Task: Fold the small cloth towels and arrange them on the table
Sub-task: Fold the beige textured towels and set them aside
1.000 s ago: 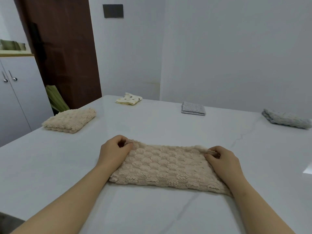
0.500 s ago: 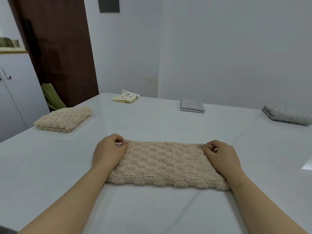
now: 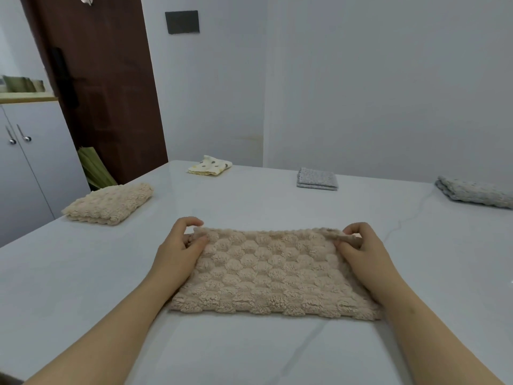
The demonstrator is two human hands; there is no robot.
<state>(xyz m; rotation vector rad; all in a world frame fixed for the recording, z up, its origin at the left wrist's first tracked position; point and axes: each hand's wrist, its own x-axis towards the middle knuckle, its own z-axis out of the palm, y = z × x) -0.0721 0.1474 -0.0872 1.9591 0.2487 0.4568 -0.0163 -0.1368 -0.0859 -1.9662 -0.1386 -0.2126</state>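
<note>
**Both hands pinching the beige towel's far corners**

The beige, bubble-textured rectangular towel (image 3: 272,273) is lying flat at the near centre of the white marble-look table (image 3: 249,207). The left hand (image 3: 177,251) is pinching its 10 o'clock corner and the right hand (image 3: 363,254) its 2 o'clock corner, with the wrists hiding parts of both short edges. Bare tabletop is showing all round it. Farther out, a folded beige fluffy towel (image 3: 109,202) is sitting at 10 o'clock by the table's left edge. A yellow dotted cloth (image 3: 209,165) is lying at 11, a folded grey cloth (image 3: 317,179) at 1, and a grey fluffy towel (image 3: 474,191) at 2, cut off by the frame.
</note>
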